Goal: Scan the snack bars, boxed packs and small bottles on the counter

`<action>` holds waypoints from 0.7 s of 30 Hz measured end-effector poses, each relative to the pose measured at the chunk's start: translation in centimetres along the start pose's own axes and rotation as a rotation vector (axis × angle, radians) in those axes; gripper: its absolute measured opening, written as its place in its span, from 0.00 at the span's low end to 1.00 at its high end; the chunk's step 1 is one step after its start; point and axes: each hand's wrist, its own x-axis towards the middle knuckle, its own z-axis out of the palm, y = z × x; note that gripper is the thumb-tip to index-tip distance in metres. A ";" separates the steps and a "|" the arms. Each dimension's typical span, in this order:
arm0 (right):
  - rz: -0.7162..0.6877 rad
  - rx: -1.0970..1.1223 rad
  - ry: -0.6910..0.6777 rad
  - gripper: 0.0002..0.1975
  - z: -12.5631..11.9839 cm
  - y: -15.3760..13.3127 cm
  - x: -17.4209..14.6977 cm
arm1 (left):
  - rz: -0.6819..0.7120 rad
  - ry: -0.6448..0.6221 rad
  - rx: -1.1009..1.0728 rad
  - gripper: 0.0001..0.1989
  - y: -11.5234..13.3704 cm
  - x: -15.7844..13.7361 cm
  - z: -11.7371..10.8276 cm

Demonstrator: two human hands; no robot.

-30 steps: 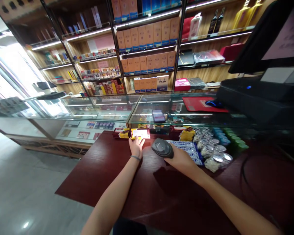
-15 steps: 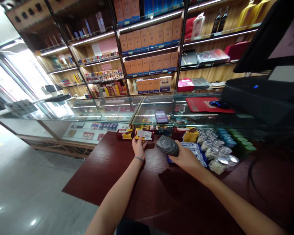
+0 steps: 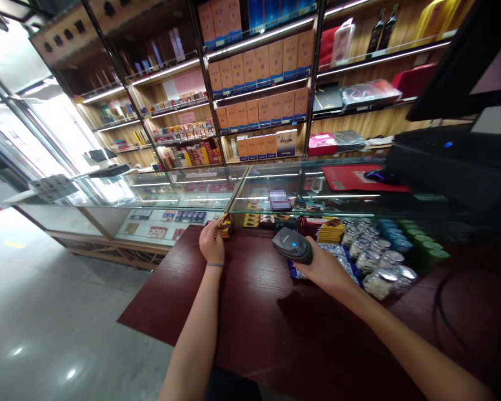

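From left to right: the left hand [image 3: 211, 243] is at the far edge of the dark red counter [image 3: 250, 317], its fingers closed on a yellow-and-maroon packet [image 3: 223, 220], which is tilted up at the left stack [image 3: 227, 230]. The hand hides part of both; whether packet and stack touch cannot be told. A loose pinch could let the packet slip, and a knock from the fingers could skew the stack.

Centre right, a dark handheld scanner [image 3: 291, 245], its blue light lit, is gripped by the curled fingers of the right hand [image 3: 322, 265]; the handle is largely hidden. It is held just above the blue-and-white packets [image 3: 343, 257]; lowered carelessly, it could push them askew. Farther right are lidded jars [image 3: 382, 283]; a wide rightward swing of the hand could topple the nearest.
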 end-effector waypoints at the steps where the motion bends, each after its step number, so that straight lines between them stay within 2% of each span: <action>1: -0.001 0.002 0.002 0.17 0.0 0.0 0.0 | 0.039 -0.030 0.047 0.14 -0.5 0.1 -0.2; 5: 0.005 0.001 0.002 0.17 0.0 0.0 -0.1 | 0.073 -0.150 0.191 0.13 -2.0 -0.5 -0.1; 11: 0.016 0.012 0.002 0.17 -0.3 -0.2 0.0 | -0.014 -0.308 0.271 0.14 -2.9 -1.2 0.6; 16: 0.015 0.027 0.006 0.18 -0.8 -0.6 -0.1 | -0.027 -0.407 0.277 0.22 -3.2 -1.0 0.9; 21: -0.025 0.067 0.030 0.18 -1.4 -0.7 -0.1 | 0.044 -0.518 0.298 0.28 -4.0 -0.2 1.2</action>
